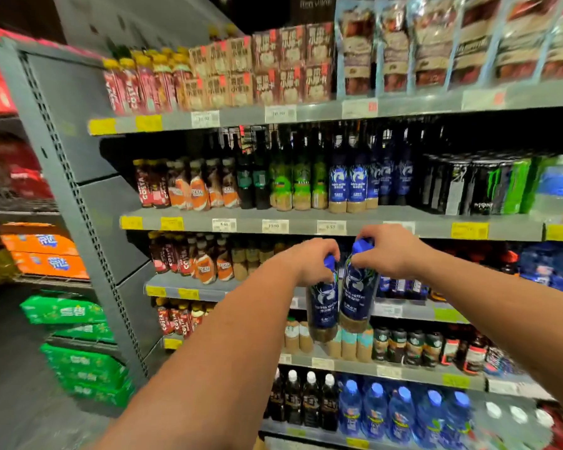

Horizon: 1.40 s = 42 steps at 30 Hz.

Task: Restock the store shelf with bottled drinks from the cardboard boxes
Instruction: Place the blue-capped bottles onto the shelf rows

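Your left grip is clamped on the first blue bottle by its cap, just under the shelf edge. Your right grip clamps the second blue bottle, under that edge too. Holding the tops likely keeps them upright for sliding in.

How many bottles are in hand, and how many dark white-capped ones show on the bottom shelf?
Blue-capped bottles, one in left hand, one in right hand: 2
Dark white-capped bottles, bottom shelf: 4
Total: 6
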### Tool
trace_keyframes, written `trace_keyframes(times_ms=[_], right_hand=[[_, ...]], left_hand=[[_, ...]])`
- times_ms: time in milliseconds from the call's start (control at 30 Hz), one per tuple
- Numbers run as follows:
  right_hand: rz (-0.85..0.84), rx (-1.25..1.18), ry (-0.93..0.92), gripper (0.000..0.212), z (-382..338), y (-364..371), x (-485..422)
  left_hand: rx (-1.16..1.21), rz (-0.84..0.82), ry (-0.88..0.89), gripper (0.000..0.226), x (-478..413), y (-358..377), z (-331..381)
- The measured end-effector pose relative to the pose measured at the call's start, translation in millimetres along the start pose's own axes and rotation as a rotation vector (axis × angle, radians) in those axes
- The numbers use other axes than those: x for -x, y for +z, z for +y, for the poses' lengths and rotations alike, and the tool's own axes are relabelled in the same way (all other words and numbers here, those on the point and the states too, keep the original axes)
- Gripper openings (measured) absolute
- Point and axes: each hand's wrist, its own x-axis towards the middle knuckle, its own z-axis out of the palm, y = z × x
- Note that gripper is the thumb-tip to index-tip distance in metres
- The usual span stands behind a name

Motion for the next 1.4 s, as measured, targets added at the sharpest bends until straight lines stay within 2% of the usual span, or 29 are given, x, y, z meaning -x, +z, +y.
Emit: trace_keyframes(times_ms=[333, 633, 967, 1400], right_hand=[[-0.011, -0.008, 0.056, 0.021, -8.2, -40.7, -16.2], [0.168, 0.014, 0.101, 0.023, 6.2, -77.5, -89.9], [0.368, -0.031, 0.117, 0.031, 10.8, -89.3, -176.3], [0.303, -0.041, 0.026, 0.031, 59.0, -81.6, -244.3]], left_hand=[[0.082, -0.003, -0.002, 0.035, -20.8, -48.4, 26.2], [0.125, 0.078, 0.075, 0.036, -107.9, -96.6, 17.4], [0.052, 0.158, 0.209, 0.044, -210.5, -136.3, -6.8], [0.036, 0.179, 0.098, 0.042, -276.0, -128.2, -20.1]])
